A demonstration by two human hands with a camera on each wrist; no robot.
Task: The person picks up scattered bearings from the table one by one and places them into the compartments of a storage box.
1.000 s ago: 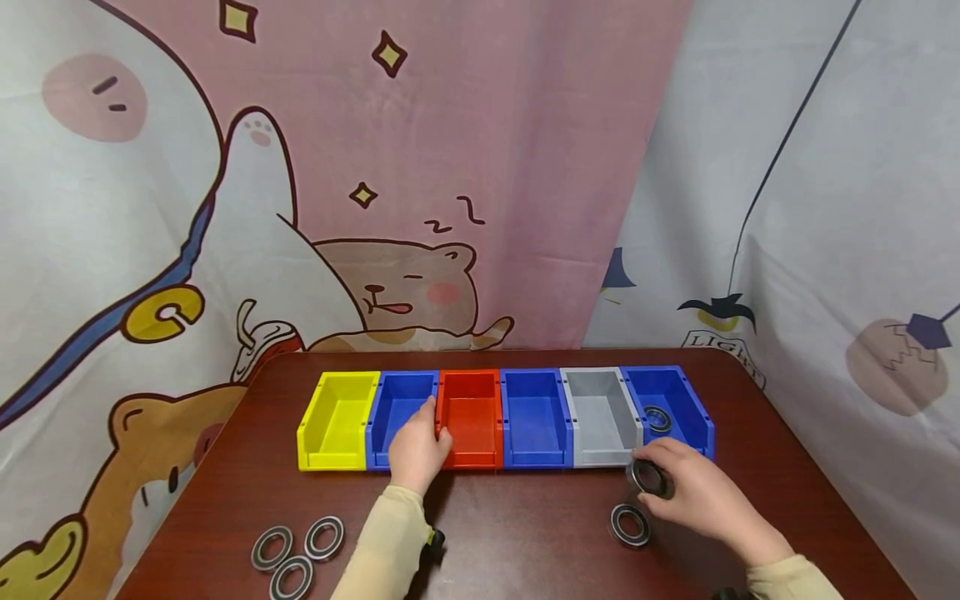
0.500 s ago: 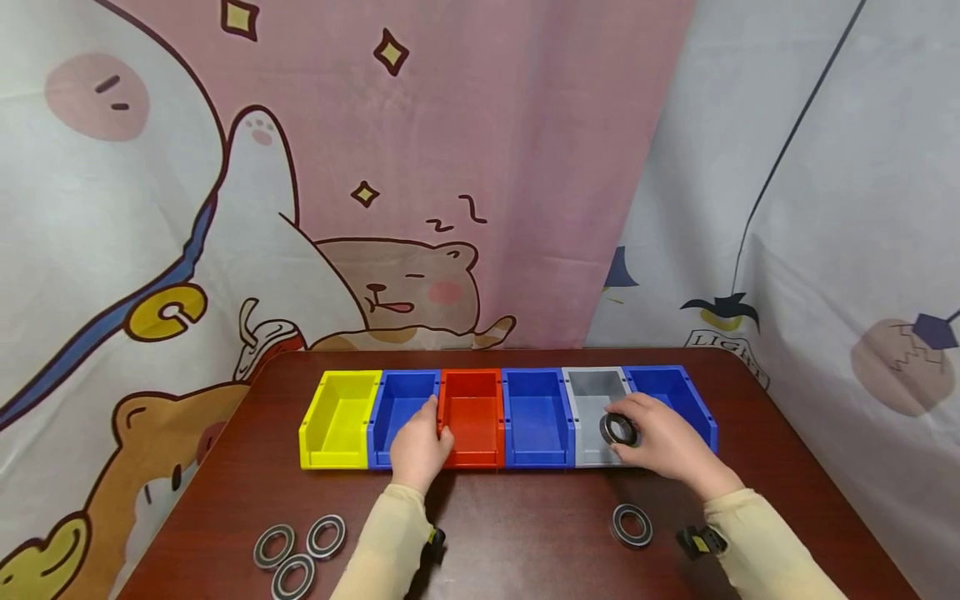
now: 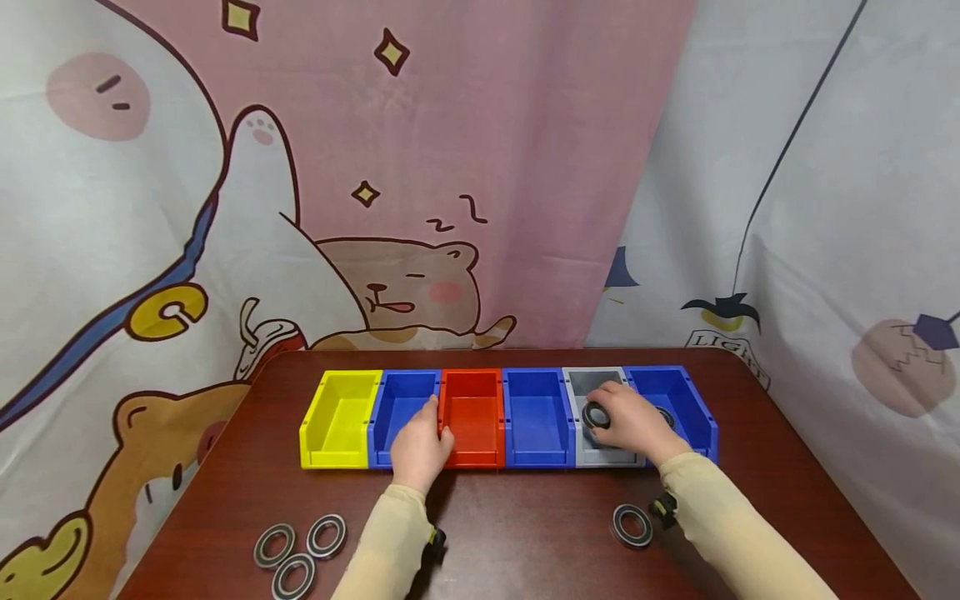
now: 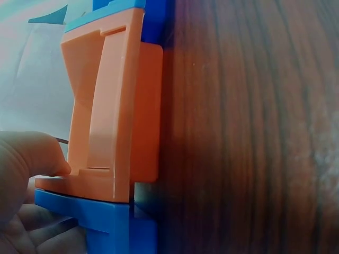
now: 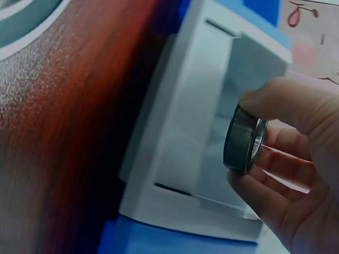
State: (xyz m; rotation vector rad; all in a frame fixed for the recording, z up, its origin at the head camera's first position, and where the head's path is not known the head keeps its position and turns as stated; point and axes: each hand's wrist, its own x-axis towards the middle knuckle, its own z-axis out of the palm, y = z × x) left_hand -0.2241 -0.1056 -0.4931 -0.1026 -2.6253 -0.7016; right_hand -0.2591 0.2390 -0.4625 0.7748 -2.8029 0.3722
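Note:
My right hand (image 3: 634, 420) pinches a ball bearing (image 3: 596, 415) by its rim over the grey bin (image 3: 606, 457). In the right wrist view the bearing (image 5: 241, 138) stands on edge between thumb and fingers. My left hand (image 3: 418, 450) grips the adjoining walls of the red bin (image 3: 472, 458) and the blue bin (image 3: 382, 457) beside it. The left wrist view shows the thumb (image 4: 45, 153) at the red bin's side, with the other fingers by the blue one. Another bearing (image 3: 665, 417) lies in the rightmost blue bin (image 3: 703, 442), partly hidden by my right hand.
On the table (image 3: 525, 533), one bearing (image 3: 632, 526) lies in front of the grey bin. Three more bearings (image 3: 326, 537) form a cluster at the front left. A yellow bin (image 3: 341, 417) ends the row at left; another blue bin (image 3: 537, 417) adjoins the grey one.
My right hand has carried the bearing from near the table, in front of the rightmost bins, up and left over the grey bin. The left hand has stayed put.

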